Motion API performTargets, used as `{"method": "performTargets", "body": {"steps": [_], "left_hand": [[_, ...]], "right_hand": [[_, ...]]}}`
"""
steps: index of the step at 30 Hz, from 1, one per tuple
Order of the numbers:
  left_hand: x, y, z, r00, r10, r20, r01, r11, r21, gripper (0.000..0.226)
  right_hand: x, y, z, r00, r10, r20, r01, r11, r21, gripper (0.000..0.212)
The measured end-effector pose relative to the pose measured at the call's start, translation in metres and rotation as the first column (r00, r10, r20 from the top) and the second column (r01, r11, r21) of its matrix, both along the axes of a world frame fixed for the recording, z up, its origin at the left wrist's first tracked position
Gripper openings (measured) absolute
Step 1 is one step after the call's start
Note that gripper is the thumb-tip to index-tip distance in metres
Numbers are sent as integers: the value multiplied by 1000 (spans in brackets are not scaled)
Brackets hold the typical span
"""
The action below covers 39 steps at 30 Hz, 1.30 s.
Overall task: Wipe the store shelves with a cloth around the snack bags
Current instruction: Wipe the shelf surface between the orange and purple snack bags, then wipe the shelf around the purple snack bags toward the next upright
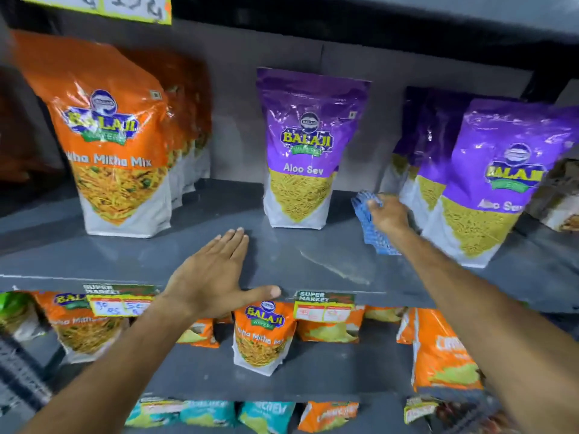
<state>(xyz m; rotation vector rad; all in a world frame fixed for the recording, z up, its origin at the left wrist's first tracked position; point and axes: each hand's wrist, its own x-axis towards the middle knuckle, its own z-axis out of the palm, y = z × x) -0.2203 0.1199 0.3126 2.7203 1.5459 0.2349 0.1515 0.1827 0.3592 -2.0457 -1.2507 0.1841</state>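
Observation:
A grey shelf (313,258) carries upright snack bags. A row of orange mix bags (116,145) stands at the left, a single purple Aloo Sev bag (302,151) in the middle, and a row of purple bags (488,183) at the right. My right hand (390,216) presses a blue checked cloth (371,227) onto the shelf in the gap between the middle bag and the right row. My left hand (216,274) lies flat and open on the shelf's front edge, holding nothing.
Price tags (120,300) (324,305) hang on the shelf's front lip. Lower shelves hold orange bags (264,333) and teal packets (266,415). A yellow label (131,7) hangs from the shelf above. A brownish bag (564,198) sits at the far right.

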Motion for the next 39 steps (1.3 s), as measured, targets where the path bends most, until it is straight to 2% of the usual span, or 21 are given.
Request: {"method": "performTargets", "body": {"steps": [3,6,12,19,23,28,30,31,33,35,36,37,39], "left_hand": [[2,-1,1,1000,26,4,-26,1000,4,141],[2,-2,1,999,44,-9,-44,999,3,143],[1,-3,2,998,53,-34,-54,998,-23,142],[3,-6,6,998,49,-34,-51,997,-65,138],[4,-7,7,999,42,-23,-43,996,-78,141],[3,-11,11,1000,26,-8,-26,996,-87,146],[3,-13,14,1000,23,-4,-24,995,-95,146],[3,-14,15,1000,21,-5,-21,995,-98,146],[3,-16,16,1000,17,-6,-18,995,-94,144],[3,-16,16,1000,14,-6,-14,996,-88,142],[3,-16,15,1000,15,-4,-15,996,-90,142],[3,-15,15,1000,17,-2,-17,996,-91,141],[2,-13,14,1000,12,-8,-13,996,-87,139]], "right_hand": [[8,38,2,985,47,165,-16,983,-184,36],[5,72,7,955,162,249,-80,948,-308,41],[-2,93,2,914,291,282,-174,910,-376,39],[-14,20,-14,924,313,221,-253,932,-259,23],[-35,-41,-18,917,320,238,-279,941,-189,36],[-70,-96,-21,893,385,232,-343,917,-204,38],[-88,-107,-20,846,510,158,-480,856,-193,37],[-95,-111,-18,815,575,72,-560,814,-157,34],[-96,-116,-8,784,616,-78,-618,786,-10,28],[-82,-116,3,852,521,-58,-509,848,148,28],[-71,-114,6,902,431,-12,-423,890,169,29],[-59,-113,6,943,328,45,-331,934,132,31],[-42,-111,-2,972,154,180,-141,987,-81,33]]}}
